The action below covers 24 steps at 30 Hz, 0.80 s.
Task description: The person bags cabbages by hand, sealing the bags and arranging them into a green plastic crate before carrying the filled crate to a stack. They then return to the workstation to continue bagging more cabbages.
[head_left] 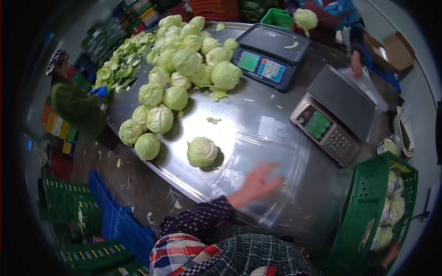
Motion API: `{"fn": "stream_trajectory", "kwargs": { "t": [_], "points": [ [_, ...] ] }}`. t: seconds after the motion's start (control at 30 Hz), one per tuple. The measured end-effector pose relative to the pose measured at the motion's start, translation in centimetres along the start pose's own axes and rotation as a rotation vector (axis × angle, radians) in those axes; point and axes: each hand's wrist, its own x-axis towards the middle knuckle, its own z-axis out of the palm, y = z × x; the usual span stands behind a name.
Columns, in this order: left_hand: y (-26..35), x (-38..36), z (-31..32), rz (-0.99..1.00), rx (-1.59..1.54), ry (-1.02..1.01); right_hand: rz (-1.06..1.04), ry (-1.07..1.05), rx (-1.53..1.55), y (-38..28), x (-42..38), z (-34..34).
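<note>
My left hand (258, 184) reaches over clear plastic bags (271, 152) lying flat on the metal table (184, 161). Its fingers are spread, slightly blurred, and hold nothing. A single cabbage (202, 152) sits on the table beyond and to the left of it. At the lower right, my right hand (392, 254) is at the outer side of a green crate (363, 211) holding several wrapped cabbages (397, 209); its fingers are too dim and small to make out.
Many cabbages (186, 62) are heaped at the back left, beside loose leaves (120, 69). Two scales (276, 41) (343, 108) stand on the table. A co-worker (343, 18) at the back holds a cabbage (305, 19); another person (76, 101) stands at the left. Blue crates (120, 218) are lower left.
</note>
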Motion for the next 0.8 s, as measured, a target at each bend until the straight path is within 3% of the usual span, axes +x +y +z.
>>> {"fn": "stream_trajectory", "kwargs": {
  "t": [0.03, 0.07, 0.1, 0.13, 0.17, 0.2, 0.23, 0.3, 0.37, 0.47, 0.5, 0.57, 0.6, 0.67, 0.7, 0.73, 0.77, 0.8],
  "points": [
    [-2.5, 1.0, -3.5, -0.001, 0.116, 0.165, 0.099, -0.001, 0.237, -5.7, 0.8, -0.3],
    [-3.5, 1.8, -7.4, 0.038, 0.359, 0.332, 0.060, 0.039, 0.459, -17.9, -2.6, 0.5],
    [-3.8, 2.3, -11.1, -0.177, 0.367, 0.358, -0.044, -0.037, 0.458, -26.1, -4.7, 2.5],
    [-5.7, 2.4, -14.0, -0.105, 0.528, 0.455, -0.146, -0.110, 0.453, -33.2, -7.1, 4.6],
    [-8.0, 2.2, -16.4, -0.034, 0.685, 0.546, -0.407, -0.099, 0.370, -40.2, -10.8, 8.0],
    [-9.9, 1.5, -18.1, -0.072, 0.761, 0.507, -0.361, -0.384, 0.602, -44.2, -13.7, 11.9],
    [-11.3, 0.6, -18.9, -0.112, 0.824, 0.452, -0.489, -0.449, 0.442, -48.9, -17.6, 16.2],
    [-14.0, -1.3, -19.1, -0.549, 0.312, 0.377, -0.147, -0.978, 0.579, -59.5, -27.0, 22.5],
    [-15.3, -2.4, -19.4, -0.699, -0.103, 0.451, -0.123, -1.376, 0.656, -64.8, -35.7, 29.2],
    [-16.2, -2.3, -18.9, -0.739, -0.120, 0.455, 0.034, -1.789, 0.718, -72.9, -46.7, 34.8],
    [-15.7, -1.7, -19.7, -0.785, -0.071, 0.407, 0.004, -1.820, 0.727, -74.7, -48.4, 36.0],
    [-14.4, -1.4, -22.3, -0.537, 0.102, 0.272, 0.379, -1.773, 0.952, -77.8, -50.9, 37.7],
    [-13.6, -1.2, -24.1, -0.550, 0.207, 0.299, 0.409, -1.799, 1.045, -78.3, -50.7, 38.3],
    [-14.8, 0.3, -29.1, -0.290, 0.454, 0.602, 0.356, -1.694, 1.066, -79.2, -50.3, 39.0],
    [-13.8, 1.3, -32.1, -0.338, 0.384, 0.682, 0.318, -1.579, 1.078, -79.4, -50.2, 39.2],
    [-15.6, 3.0, -34.6, -0.196, 0.556, 0.841, 0.287, -1.642, 1.071, -79.3, -50.1, 39.3],
    [-15.9, 4.9, -37.3, -0.153, 0.656, 0.854, 0.268, -1.633, 1.080, -79.4, -50.5, 39.3],
    [-16.1, 7.0, -39.7, -0.108, 0.758, 0.862, 0.207, -1.787, 0.932, -79.5, -51.3, 39.0]
  ]
}}
